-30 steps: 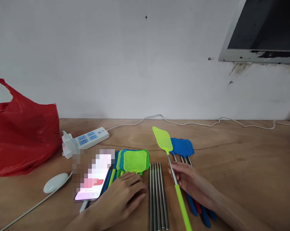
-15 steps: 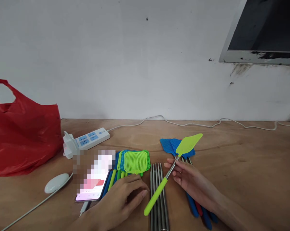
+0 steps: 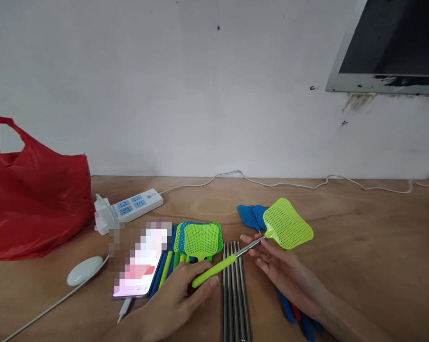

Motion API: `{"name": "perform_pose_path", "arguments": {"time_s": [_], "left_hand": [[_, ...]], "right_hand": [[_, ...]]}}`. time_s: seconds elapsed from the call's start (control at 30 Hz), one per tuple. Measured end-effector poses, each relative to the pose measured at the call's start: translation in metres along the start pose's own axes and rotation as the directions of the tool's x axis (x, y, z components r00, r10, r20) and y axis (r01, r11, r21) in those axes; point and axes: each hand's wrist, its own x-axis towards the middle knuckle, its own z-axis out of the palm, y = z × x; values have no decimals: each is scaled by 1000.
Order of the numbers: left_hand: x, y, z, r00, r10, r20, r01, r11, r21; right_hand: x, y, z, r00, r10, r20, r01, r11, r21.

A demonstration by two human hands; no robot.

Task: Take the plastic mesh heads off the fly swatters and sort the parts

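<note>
My right grip [image 3: 283, 270] pinches a lime-green, square-headed plastic flyswatter [image 3: 288, 224]; whether my left grip [image 3: 176, 294] closes, I cannot tell; flat, glowing glass phone [image 3: 141, 268]: lettering illegible.

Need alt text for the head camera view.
A right hand holds a lime-green fly swatter slantwise by its metal shaft, the left hand at its handle, over metal rods on a wooden table. More swatters lie either side; phone, power strip and red bag sit at left.
</note>
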Motion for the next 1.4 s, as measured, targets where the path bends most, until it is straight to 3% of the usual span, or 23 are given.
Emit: {"name": "perform_pose_path", "arguments": {"time_s": [0.43, 0.87, 1.23, 1.4], "left_hand": [[1, 2, 0, 997, 37, 61, -32, 996, -83], [0, 4, 1, 997, 49, 65, -48, 998, -27], [-4, -5, 10, 990, 143, 4, -143, 985, 99], [-6, -3, 10, 989, 150, 12, -150, 984, 94]], "right_hand": [[4, 10, -7, 1000, -21, -23, 21, 1000, 2], [1, 12, -3, 994, -91, -58, 89, 995, -32], [-2, 12, 6, 999, -44, 8, 44, 991, -123], [-3, 17, 4, 995, -91, 46, 98, 981, -166]]}}
